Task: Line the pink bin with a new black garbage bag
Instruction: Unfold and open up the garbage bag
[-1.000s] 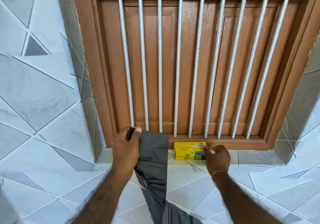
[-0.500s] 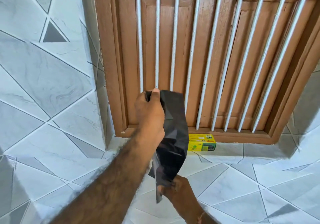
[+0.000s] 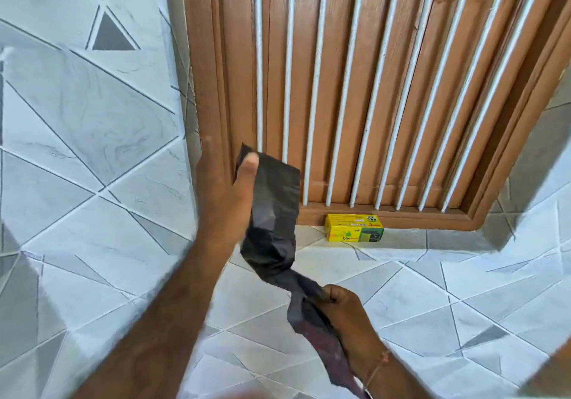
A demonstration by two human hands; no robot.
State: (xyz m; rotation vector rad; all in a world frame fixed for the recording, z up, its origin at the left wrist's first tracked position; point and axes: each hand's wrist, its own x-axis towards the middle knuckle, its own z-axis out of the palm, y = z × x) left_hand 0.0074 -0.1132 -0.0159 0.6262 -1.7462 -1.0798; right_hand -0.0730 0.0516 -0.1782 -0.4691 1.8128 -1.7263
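A folded black garbage bag (image 3: 275, 213) hangs in a long crumpled strip in front of me. My left hand (image 3: 225, 194) pinches its top end, thumb pressed on the plastic, in front of the window's lower left corner. My right hand (image 3: 343, 309) grips the strip lower down, where it twists and trails off toward the bottom edge. A yellow bin-bag box (image 3: 353, 228) lies on the tiled sill to the right of the bag. The pink bin is not in view.
A brown wooden shuttered window (image 3: 386, 89) with white vertical bars (image 3: 343, 96) fills the top of the view. White and grey marbled tiles (image 3: 86, 126) cover the wall at left and the sill (image 3: 463, 290) below.
My right hand left the yellow box, came down and took hold of the bag's lower part. My left hand has kept hold of the bag's top end.
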